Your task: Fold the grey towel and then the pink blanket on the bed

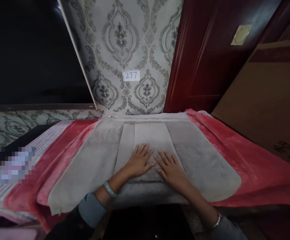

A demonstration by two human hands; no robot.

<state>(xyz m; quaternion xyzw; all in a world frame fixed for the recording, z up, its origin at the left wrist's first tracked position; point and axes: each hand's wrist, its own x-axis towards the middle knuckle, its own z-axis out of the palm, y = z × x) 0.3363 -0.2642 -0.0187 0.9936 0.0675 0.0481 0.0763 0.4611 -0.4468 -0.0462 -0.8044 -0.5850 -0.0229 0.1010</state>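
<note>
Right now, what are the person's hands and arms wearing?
The left hand wears no glove. Its wrist has a pale green bangle, and the left sleeve is grey-blue. The right hand is gloveless too, with a silvery band at the wrist and a grey-blue right sleeve.

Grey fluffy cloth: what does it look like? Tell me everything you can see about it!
The grey cloth looks soft and fuzzy, like a towel or small blanket. It lies spread out flat on a pink blanket, its far edge near the patterned wall, its near corners rounded. Its middle part seems folded into a narrower, paler panel. The left hand and right hand rest palm down, fingers spread, side by side on that panel.
</note>
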